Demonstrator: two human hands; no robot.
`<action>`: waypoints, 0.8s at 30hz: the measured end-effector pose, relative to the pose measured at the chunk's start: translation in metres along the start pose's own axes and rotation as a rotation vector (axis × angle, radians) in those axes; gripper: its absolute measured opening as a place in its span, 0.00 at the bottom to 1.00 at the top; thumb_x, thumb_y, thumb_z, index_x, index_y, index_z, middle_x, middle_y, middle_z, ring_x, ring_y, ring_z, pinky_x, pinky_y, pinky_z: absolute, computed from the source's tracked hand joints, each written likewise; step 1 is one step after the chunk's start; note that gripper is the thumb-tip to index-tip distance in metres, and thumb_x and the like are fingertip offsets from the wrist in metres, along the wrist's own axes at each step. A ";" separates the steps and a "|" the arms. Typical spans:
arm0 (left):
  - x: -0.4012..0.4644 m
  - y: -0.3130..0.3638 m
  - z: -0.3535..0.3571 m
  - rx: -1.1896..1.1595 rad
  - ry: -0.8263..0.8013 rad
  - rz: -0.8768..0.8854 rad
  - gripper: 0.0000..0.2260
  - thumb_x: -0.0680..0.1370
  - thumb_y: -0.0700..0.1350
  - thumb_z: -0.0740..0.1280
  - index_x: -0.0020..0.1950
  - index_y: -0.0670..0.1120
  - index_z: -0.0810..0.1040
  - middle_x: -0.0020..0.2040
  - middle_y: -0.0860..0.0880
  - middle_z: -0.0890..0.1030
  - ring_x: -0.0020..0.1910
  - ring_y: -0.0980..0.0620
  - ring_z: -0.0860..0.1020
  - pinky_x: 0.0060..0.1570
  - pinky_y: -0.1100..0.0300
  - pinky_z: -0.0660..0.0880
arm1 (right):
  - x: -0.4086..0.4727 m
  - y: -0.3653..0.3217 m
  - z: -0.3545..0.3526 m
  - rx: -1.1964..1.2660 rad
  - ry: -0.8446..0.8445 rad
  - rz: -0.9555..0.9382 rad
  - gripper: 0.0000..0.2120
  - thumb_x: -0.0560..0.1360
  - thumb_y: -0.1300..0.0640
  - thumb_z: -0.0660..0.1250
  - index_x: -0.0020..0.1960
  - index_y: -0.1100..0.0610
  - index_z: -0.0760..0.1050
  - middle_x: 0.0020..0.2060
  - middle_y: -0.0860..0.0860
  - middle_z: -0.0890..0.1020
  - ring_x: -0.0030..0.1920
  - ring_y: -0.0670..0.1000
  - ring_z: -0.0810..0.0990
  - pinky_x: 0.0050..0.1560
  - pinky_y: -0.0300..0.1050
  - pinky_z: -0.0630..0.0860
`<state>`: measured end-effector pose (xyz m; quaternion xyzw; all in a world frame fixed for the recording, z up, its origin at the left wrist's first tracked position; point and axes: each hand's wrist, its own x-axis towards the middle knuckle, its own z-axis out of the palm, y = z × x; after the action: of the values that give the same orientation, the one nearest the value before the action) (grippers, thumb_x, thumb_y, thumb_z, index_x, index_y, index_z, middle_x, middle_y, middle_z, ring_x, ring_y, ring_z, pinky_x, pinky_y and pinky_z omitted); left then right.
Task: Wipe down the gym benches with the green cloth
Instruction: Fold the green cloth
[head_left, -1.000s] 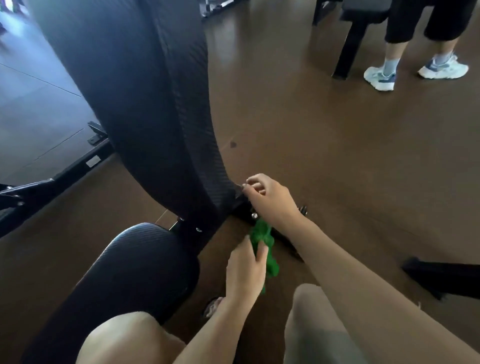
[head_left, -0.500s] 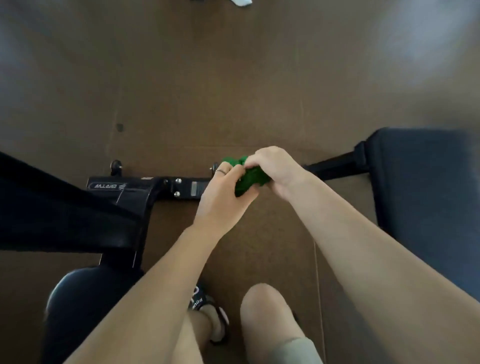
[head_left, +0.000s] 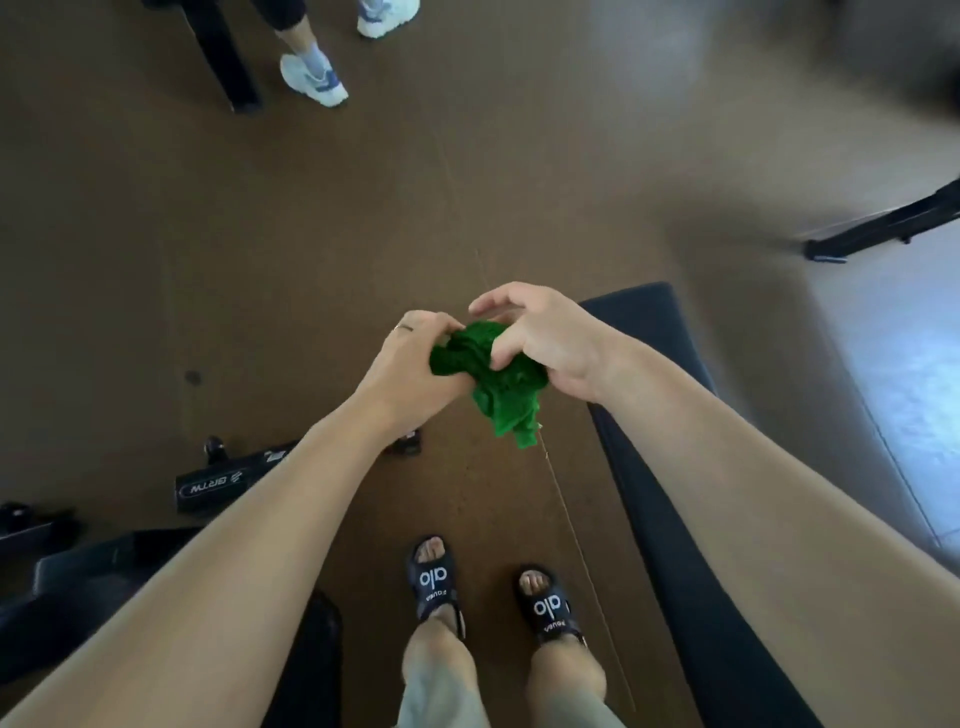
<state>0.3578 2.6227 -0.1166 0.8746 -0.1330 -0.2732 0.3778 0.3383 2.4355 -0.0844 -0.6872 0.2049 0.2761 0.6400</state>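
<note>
The green cloth (head_left: 493, 379) is bunched up in the air in front of me, above the brown floor. My left hand (head_left: 410, 364) grips its left side, and my right hand (head_left: 545, 343) pinches its right side with thumb and curled fingers. A loose corner of the cloth hangs down below both hands. A dark flat bench (head_left: 670, 467) runs along under my right forearm, from the bottom right up to the hands. Part of another black bench pad (head_left: 78, 587) and its frame (head_left: 218, 483) lie at the lower left, under my left arm.
I stand in black sandals (head_left: 436, 582) on the brown floor between the two benches. Another person's legs in pale sneakers (head_left: 314, 78) stand at the top left beside a black equipment leg (head_left: 223, 57). A black metal foot (head_left: 883, 228) sticks in from the right.
The view has swung from the inclined bench to the floor between the benches. Both hands have come together on the cloth and lifted it, and I now stand upright.
</note>
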 end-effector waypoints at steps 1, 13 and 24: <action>0.007 0.014 -0.012 0.028 -0.027 0.018 0.12 0.73 0.47 0.75 0.53 0.54 0.77 0.56 0.51 0.76 0.55 0.51 0.75 0.55 0.54 0.75 | -0.006 -0.012 -0.008 -0.046 0.012 -0.015 0.25 0.70 0.75 0.67 0.60 0.53 0.78 0.61 0.54 0.78 0.61 0.59 0.79 0.61 0.59 0.80; 0.111 0.167 -0.046 0.378 -0.423 0.114 0.13 0.71 0.44 0.75 0.44 0.46 0.71 0.39 0.45 0.79 0.37 0.46 0.76 0.36 0.53 0.72 | -0.040 -0.066 -0.113 -0.622 0.268 -0.038 0.14 0.77 0.65 0.65 0.61 0.53 0.77 0.45 0.48 0.79 0.45 0.51 0.80 0.42 0.47 0.78; 0.269 0.310 -0.004 0.556 -0.673 0.211 0.09 0.72 0.50 0.76 0.46 0.52 0.77 0.44 0.50 0.82 0.44 0.48 0.80 0.41 0.55 0.72 | -0.007 -0.091 -0.302 -0.551 0.418 0.104 0.04 0.75 0.63 0.64 0.48 0.59 0.70 0.42 0.56 0.77 0.37 0.56 0.73 0.33 0.47 0.66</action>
<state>0.5711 2.2968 0.0119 0.7870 -0.4052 -0.4565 0.0900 0.4258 2.1437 -0.0012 -0.8645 0.2838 0.2065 0.3597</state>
